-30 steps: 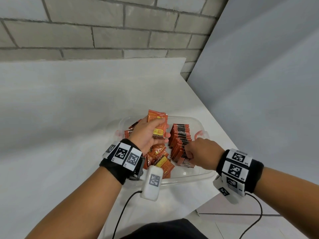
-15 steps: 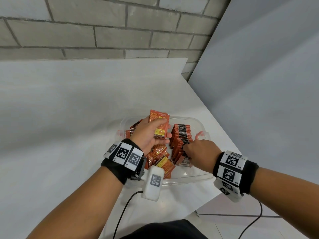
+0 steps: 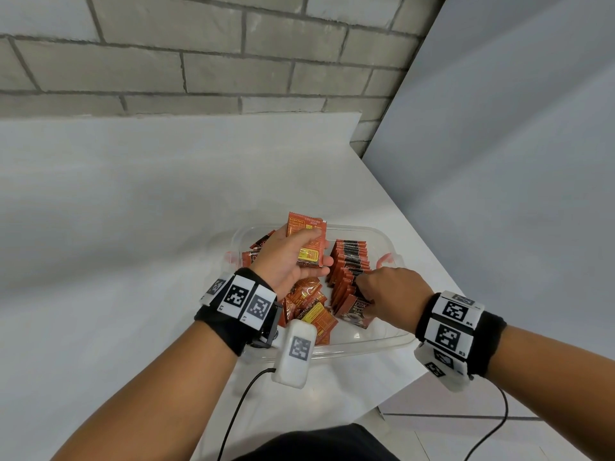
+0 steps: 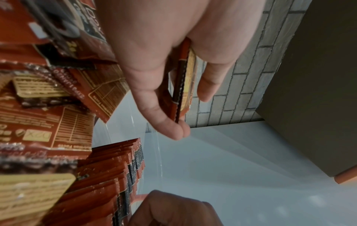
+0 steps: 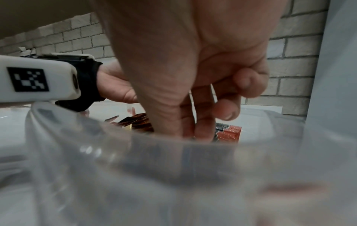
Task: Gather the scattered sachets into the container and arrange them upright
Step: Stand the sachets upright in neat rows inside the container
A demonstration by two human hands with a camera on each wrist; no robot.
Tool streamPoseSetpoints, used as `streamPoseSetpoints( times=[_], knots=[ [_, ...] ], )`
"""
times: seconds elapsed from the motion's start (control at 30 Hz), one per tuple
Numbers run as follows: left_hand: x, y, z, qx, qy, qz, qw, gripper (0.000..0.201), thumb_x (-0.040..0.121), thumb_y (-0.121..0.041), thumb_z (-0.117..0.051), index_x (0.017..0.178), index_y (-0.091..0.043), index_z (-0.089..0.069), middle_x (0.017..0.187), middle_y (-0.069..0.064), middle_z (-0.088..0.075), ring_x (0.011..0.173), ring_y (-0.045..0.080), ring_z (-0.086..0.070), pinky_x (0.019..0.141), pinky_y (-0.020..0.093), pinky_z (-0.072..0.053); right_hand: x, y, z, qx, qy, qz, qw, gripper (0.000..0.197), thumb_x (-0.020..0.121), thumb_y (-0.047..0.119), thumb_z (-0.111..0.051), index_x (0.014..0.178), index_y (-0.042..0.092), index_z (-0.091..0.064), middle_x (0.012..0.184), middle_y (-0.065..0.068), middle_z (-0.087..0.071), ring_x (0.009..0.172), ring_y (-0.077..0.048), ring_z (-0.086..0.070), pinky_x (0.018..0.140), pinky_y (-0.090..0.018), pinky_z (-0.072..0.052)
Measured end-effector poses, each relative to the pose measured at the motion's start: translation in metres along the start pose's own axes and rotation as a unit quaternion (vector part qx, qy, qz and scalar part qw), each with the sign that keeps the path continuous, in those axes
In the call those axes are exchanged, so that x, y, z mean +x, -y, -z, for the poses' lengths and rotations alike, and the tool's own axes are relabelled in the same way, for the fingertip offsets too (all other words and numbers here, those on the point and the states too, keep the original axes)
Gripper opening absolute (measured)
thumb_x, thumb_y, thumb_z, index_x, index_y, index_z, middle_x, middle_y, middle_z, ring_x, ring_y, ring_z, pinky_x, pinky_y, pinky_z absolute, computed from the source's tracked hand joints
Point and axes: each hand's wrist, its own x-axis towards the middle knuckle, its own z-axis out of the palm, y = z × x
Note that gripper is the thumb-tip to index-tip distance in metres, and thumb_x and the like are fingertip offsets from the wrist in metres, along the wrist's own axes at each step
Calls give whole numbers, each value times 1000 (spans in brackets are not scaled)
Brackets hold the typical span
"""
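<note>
Clear plastic, rectangular, the container (image 3: 382, 344) sits at the lower centre of the head view on the white table (image 3: 100, 227). Compared with a second ago, the right hand (image 3: 392, 294) has moved deeper into the near end of the upright row of red-brown sachets (image 3: 349, 264), its fingers curled down among them; I cannot tell if it pinches one or only presses the row. The left hand (image 3: 289, 261) holds its small bundle of orange sachets (image 3: 307, 241) a little higher above the container, gripped between thumb and fingers; the left wrist view shows at least two edges there. I judge the row is being made ready to receive them. One container, one row of roughly a dozen sachets, and several loose sachets (image 3: 312, 311) lying flat at the near left, too overlapped to count exactly.
</note>
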Motion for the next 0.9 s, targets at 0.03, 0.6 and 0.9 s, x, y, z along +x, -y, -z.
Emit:
streamPoseSetpoints(
  times=[0.03,0.6,0.9],
  knots=[
    [0,0,0,-4,1,2,1000,11,95,-17,-53,104,-11,-56,88,12,-66,66,23,-68,64,36,-57,0,0,1,-2,-4,-2,1000,24,88,35,-60,87,20,-42,95,-2,-63,72,-20,-47,62,-29,-35],
    [-8,-3,-2,59,54,12,997,27,80,-36,-64,100,-19,-58,96,8,-67,81,21,-68,68,39,-59,15,-6,44,458,-260,-34,849,15,82,21,-72,80,28,-58,76,6,-64,63,-6,-55,60,-18,-45],
    [-5,-2,-2,-19,46,2,999,12,91,-2,-54,97,-11,-61,91,9,-69,80,20,-68,66,36,-60,12,-1,30,376,-231,97,892,24,76,30,-77,96,20,-70,93,2,-54,84,-10,-53,76,-18,-41]
  ],
)
